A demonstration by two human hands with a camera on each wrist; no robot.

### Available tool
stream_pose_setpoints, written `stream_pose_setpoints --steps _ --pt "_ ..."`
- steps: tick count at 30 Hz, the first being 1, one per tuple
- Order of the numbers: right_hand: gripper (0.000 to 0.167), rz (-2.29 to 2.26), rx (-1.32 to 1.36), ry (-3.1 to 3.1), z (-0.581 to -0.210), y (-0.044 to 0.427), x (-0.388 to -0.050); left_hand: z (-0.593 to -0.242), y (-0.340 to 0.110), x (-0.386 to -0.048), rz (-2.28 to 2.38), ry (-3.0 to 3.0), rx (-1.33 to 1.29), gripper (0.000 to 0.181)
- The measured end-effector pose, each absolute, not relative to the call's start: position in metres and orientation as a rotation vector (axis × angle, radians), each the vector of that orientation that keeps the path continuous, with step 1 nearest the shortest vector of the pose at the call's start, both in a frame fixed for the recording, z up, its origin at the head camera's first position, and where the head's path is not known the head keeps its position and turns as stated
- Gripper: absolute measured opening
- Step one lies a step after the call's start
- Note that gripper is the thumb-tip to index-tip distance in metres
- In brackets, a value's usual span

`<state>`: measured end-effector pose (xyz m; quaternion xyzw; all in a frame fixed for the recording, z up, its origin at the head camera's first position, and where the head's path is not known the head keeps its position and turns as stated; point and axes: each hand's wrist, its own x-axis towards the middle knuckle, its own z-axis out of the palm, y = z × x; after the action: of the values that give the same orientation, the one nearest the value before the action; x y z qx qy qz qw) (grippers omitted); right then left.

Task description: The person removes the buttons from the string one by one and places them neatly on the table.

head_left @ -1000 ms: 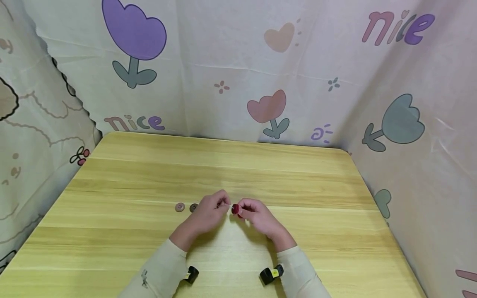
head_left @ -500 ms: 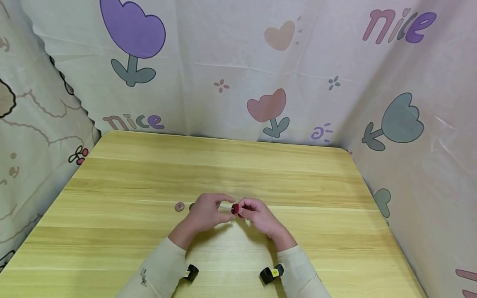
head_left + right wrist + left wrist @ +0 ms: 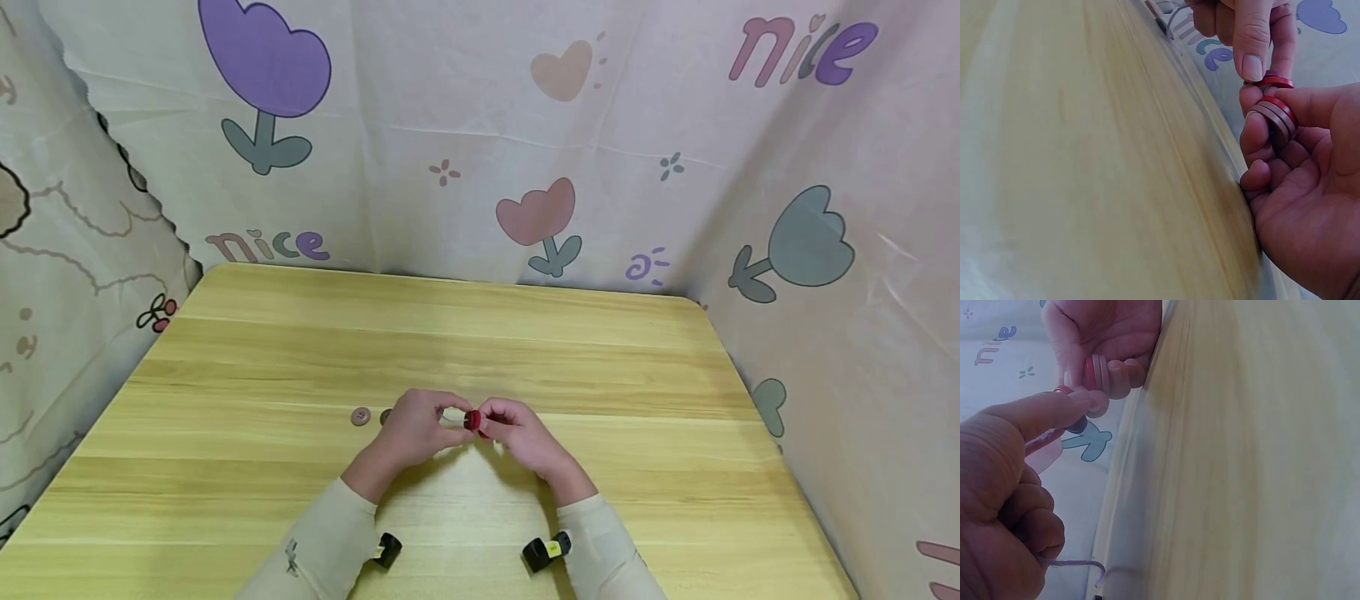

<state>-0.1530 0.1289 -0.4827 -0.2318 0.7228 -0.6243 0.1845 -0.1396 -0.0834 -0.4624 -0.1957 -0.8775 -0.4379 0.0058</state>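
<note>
To the right, a hand can pass over the table [image 3: 675, 433]; two buttons [image 3: 361, 416] obstruct beside the left hand [image 3: 414, 427].

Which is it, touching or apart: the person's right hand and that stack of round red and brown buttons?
Touching. The right wrist view shows the right hand pinching the stack between thumb and fingers, with no gap.

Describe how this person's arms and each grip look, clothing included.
The left grip and right grip are gloveless. The left sleeve and right sleeve are cream; the left bears a dark mark. A black device with a yellow patch shows at each sleeve's inner side.
</note>
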Motion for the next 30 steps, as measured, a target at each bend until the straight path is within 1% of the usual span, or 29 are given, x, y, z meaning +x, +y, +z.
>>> stream_pose_setpoints --steps 7,14,20,30 --pt "0.015 -1.757 -0.658 2.036 -0.482 0.129 -0.152 -0.463 -0.086 -0.140 -1.375 -2.730 -0.593 0.024" --pt "0.013 -1.764 -0.649 2.027 -0.464 0.126 -0.146 -0.461 -0.091 -0.140 -1.430 -2.720 -0.561 0.027" --pt "0.014 -1.776 -0.641 2.019 -0.481 0.129 -0.152 -0.459 -0.094 -0.140 -1.486 -2.730 -0.520 0.028" --pt "0.017 -1.787 -0.668 2.016 -0.482 0.129 -0.152 -0.455 -0.098 -0.139 -1.501 -2.719 -0.503 0.025"
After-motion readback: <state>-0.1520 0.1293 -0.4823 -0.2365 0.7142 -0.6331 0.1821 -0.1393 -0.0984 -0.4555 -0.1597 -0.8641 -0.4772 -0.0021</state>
